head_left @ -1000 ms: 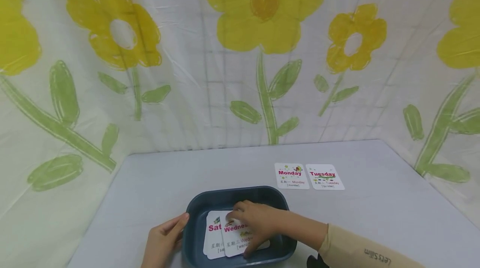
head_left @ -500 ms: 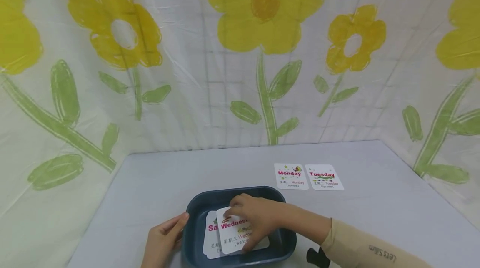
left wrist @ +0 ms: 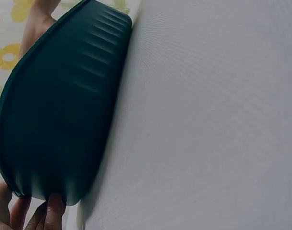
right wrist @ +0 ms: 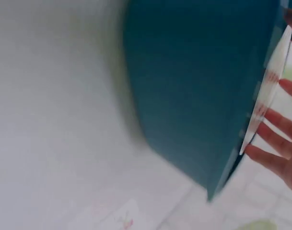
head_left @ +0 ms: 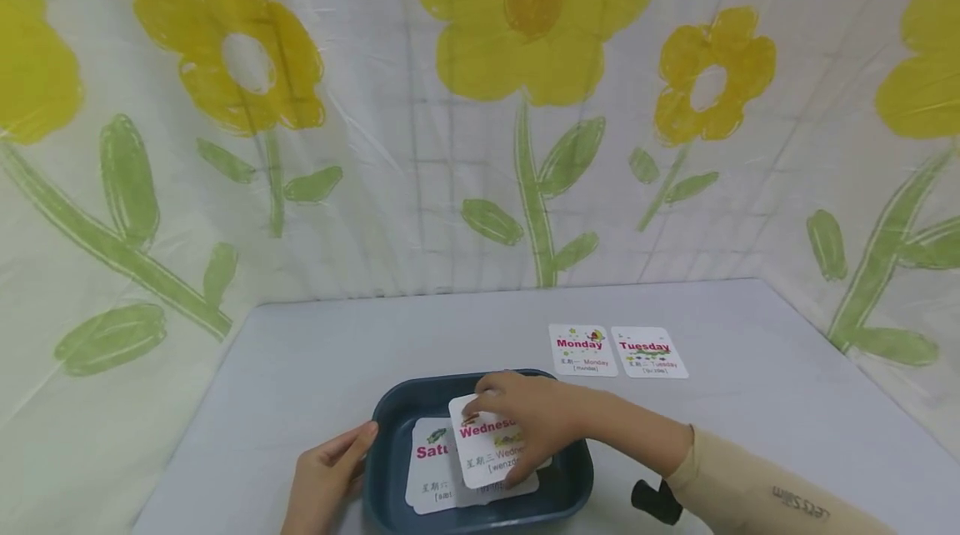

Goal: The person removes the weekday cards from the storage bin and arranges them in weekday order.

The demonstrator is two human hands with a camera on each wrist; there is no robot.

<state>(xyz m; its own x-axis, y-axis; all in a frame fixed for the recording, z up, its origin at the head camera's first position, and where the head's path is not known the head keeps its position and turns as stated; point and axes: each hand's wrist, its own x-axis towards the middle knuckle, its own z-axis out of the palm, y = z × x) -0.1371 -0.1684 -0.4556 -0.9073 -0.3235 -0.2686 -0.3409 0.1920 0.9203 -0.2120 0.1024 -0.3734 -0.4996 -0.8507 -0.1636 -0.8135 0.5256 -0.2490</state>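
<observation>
Wednesday card: The Wednesday card (head_left: 482,450) is held over the inside of the tray, face up; how much gap is left under it cannot be judged.
Right fingers: By the right hand (head_left: 540,414) the card is gripped, with the fingers at its far edge and the thumb at its near edge; in the right wrist view the fingertips are seen apart from each other.
Card direction: From the right palm the card lies to the left; its left edge leans a little, and its longer side cannot be told, as its right part is covered.
Saturday card: Under it, to the left, the Saturday card (head_left: 429,464) is laid flat in the tray, partly hidden.
Blue tray: All this is contained in the dark blue tray (head_left: 388,468), whose long side runs from left to right.
Left hand: The left end of the tray is held by the left hand (head_left: 330,468), with thumb at the rim and bent fingers against the outer wall.
Monday and Tuesday: Beyond the tray, to the right, the Monday card (head_left: 582,351) and the Tuesday card (head_left: 649,353) are placed side by side on the white table (head_left: 322,360); to them the right hand is nearer.
</observation>
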